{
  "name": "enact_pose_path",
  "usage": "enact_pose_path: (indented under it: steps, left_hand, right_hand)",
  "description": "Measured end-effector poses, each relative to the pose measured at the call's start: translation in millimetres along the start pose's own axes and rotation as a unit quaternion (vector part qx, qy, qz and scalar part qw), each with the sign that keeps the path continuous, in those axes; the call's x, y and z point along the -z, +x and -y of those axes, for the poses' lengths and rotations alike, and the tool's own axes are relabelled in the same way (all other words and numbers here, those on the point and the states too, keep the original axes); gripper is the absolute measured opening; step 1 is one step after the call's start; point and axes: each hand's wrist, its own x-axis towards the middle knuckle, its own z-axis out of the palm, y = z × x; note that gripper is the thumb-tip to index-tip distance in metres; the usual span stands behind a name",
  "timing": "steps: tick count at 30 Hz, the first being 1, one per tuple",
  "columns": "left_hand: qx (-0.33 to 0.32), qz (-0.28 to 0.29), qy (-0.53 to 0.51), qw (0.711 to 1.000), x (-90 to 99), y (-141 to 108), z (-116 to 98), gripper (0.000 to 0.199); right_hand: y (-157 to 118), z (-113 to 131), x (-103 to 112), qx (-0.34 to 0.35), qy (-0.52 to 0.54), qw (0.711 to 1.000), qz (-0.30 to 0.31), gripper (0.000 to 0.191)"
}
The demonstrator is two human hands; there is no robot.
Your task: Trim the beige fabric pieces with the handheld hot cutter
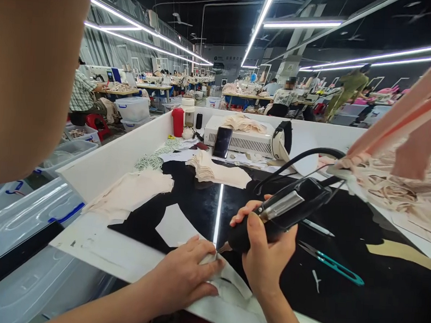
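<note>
My right hand (268, 260) is wrapped round a black corded handheld tool (292, 204) with a silver bar along its body. The tool's narrow metal tip points down-left, close to the fingertips of my left hand (186, 273). Between thumb and fingers, that left hand grips a pale fabric piece (238, 281) at the table's front edge; part of it is hidden under the hand. Just beyond the left hand lies a flat white cut piece (178, 227). Whether the tip touches the fabric is too small to tell.
Teal-handled snips (335, 264) and a white pen (318, 228) lie on the black tabletop (338, 303). Cut fabric stacks (218, 169) sit farther back, near a phone (223, 141) and a vented white box (244, 134). Pink strips (398, 127) hang at right. Plastic bins (20, 238) stand at left.
</note>
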Motion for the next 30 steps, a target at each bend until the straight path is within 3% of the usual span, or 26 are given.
enact_pose_path:
  steps: [7,13,24,30]
  left_hand:
    - [-0.005,0.008,0.002,1.000,3.9,1,0,0.041]
    - [-0.029,-0.019,0.009,0.999,5.8,2,0,0.036]
    - [-0.033,0.005,0.027,0.999,10.2,3,0,0.043]
    - [-0.042,-0.010,0.038,0.998,12.3,4,-1,0.050]
  right_hand:
    - [1,-2,-1,0.013,0.000,1.000,0.007,0.029]
    - [2,2,-4,0.022,-0.008,1.000,0.008,0.025]
    - [8,12,6,0.021,0.018,1.000,0.003,0.041]
    - [9,7,5,0.032,0.034,0.999,0.010,0.044]
